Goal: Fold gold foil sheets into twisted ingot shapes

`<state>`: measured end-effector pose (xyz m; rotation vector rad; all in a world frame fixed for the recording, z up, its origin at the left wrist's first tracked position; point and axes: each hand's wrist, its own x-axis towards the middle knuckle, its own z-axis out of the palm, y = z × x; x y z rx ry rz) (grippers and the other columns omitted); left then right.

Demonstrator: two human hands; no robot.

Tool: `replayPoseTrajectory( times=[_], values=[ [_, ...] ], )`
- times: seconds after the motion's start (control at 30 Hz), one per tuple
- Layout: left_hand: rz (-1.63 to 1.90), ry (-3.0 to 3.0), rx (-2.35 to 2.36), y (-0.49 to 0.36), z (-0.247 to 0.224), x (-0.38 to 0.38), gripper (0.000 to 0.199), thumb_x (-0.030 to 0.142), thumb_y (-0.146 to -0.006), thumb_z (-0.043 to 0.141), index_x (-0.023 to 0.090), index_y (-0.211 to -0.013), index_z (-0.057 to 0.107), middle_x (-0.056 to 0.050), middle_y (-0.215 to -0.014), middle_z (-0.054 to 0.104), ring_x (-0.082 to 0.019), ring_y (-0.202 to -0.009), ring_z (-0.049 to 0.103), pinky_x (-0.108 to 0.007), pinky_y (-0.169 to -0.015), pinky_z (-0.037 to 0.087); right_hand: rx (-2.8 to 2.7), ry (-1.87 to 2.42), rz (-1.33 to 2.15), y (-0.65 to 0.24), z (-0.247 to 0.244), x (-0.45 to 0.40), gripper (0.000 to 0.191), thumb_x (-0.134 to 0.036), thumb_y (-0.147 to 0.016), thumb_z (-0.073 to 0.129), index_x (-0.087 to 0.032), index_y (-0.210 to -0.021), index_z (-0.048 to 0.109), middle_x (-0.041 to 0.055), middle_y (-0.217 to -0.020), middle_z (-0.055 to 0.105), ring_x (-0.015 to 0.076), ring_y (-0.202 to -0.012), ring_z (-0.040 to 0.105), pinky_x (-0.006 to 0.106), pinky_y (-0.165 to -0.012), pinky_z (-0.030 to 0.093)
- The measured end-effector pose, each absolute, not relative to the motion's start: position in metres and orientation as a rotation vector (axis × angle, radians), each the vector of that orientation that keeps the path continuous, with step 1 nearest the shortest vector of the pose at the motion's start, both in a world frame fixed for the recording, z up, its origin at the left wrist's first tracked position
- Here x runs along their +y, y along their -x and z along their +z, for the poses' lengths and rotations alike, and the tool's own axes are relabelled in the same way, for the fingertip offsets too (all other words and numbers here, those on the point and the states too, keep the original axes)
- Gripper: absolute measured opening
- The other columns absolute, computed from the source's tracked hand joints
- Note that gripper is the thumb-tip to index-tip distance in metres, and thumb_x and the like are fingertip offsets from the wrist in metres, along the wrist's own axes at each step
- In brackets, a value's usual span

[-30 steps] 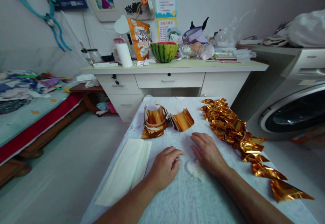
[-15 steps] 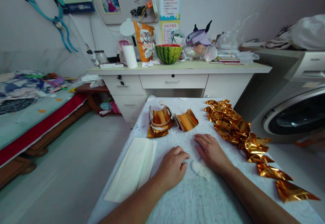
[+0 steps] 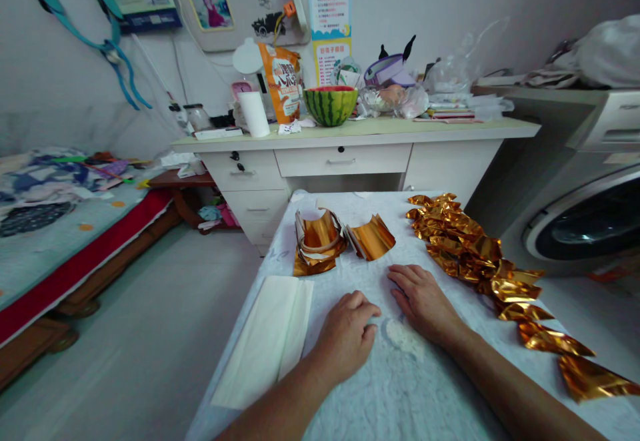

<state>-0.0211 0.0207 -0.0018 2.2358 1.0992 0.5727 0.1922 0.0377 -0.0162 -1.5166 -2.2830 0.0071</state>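
My left hand point(image 3: 349, 335) rests on the cloth-covered table point(image 3: 370, 401), its fingers loosely bent and the thumb apart from the forefinger; nothing shows in it. Lying flat with fingers stretched forward, my right hand point(image 3: 424, 299) is open and holds nothing. Beyond the hands sits a bundle of gold foil sheets point(image 3: 320, 234) with a ring-shaped band around it. A single curved piece of gold foil point(image 3: 373, 237) lies beside that bundle. Left of my left hand is a stack of folded pale paper point(image 3: 265, 337). Several folded gold foil pieces point(image 3: 467, 247) run in a row along the right side.
Behind the table stands a white desk point(image 3: 370, 137) bearing a cut watermelon point(image 3: 330, 105), an orange snack bag point(image 3: 281, 84) and a paper roll point(image 3: 254, 114). A washing machine point(image 3: 565, 161) is at the right, a bed point(image 3: 95, 247) at the left.
The view has shifted slightly, so the table things appear a little further right. Both hands stay resting in the same places on the table.
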Motion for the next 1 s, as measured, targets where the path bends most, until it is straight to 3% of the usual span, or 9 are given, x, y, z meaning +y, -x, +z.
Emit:
replayPoseTrajectory(
  times=[0.17,0.33,0.5,0.6,0.8,1.0],
  values=[
    [0.572,-2.245,1.099,0.022,-0.004,0.020,0.027,0.010,-0.081,0.056,0.021,-0.103,0.066,-0.004,-0.100,0.059,-0.020,-0.099,0.054,-0.032,-0.089,0.045,-2.307,1.606,-0.027,-0.186,-0.009,0.039,0.025,-0.019,-0.092,0.049,-0.019,-0.111,0.066,0.0103,-0.119,0.066,0.0261,-0.104,0.057,0.039,-0.086,0.043],
    [0.561,-2.251,1.093,0.022,-0.003,0.020,0.027,0.009,-0.082,0.056,0.021,-0.104,0.065,-0.004,-0.101,0.059,-0.020,-0.100,0.053,-0.032,-0.089,0.044,-2.286,1.696,-0.035,-0.173,0.008,0.057,0.013,-0.022,-0.090,0.055,-0.020,-0.092,0.068,0.0074,-0.090,0.067,0.0224,-0.085,0.060,0.034,-0.075,0.042],
    [0.550,-2.248,1.096,0.022,0.000,0.019,0.027,0.009,-0.081,0.056,0.020,-0.104,0.066,-0.004,-0.102,0.059,-0.020,-0.101,0.053,-0.032,-0.091,0.044,-2.171,1.733,-0.114,-0.152,0.008,0.075,0.022,-0.026,-0.088,0.061,-0.019,-0.108,0.065,0.0113,-0.108,0.061,0.0263,-0.099,0.054,0.036,-0.083,0.042],
    [0.550,-2.242,1.098,0.022,-0.001,0.019,0.027,0.009,-0.082,0.056,0.021,-0.105,0.066,-0.004,-0.102,0.059,-0.020,-0.101,0.054,-0.033,-0.092,0.044,-2.132,1.740,-0.143,-0.145,0.000,0.081,0.024,-0.025,-0.086,0.063,-0.020,-0.109,0.065,0.0118,-0.109,0.059,0.0277,-0.099,0.051,0.038,-0.083,0.041],
    [0.545,-2.229,1.110,0.021,-0.001,0.019,0.029,0.009,-0.081,0.055,0.021,-0.105,0.066,-0.004,-0.101,0.059,-0.021,-0.100,0.054,-0.033,-0.090,0.045,-2.148,1.700,-0.184,-0.147,-0.009,0.087,0.016,-0.026,-0.089,0.059,-0.023,-0.100,0.071,0.0094,-0.101,0.061,0.0266,-0.096,0.049,0.038,-0.078,0.039],
    [0.548,-2.208,1.101,0.022,-0.001,0.019,0.029,0.008,-0.081,0.056,0.021,-0.105,0.066,-0.004,-0.101,0.059,-0.020,-0.099,0.054,-0.032,-0.090,0.045,-2.154,1.682,-0.200,-0.147,-0.010,0.091,0.020,-0.022,-0.094,0.052,-0.023,-0.089,0.072,0.0078,-0.091,0.063,0.0241,-0.092,0.049,0.036,-0.074,0.036]
  ],
)
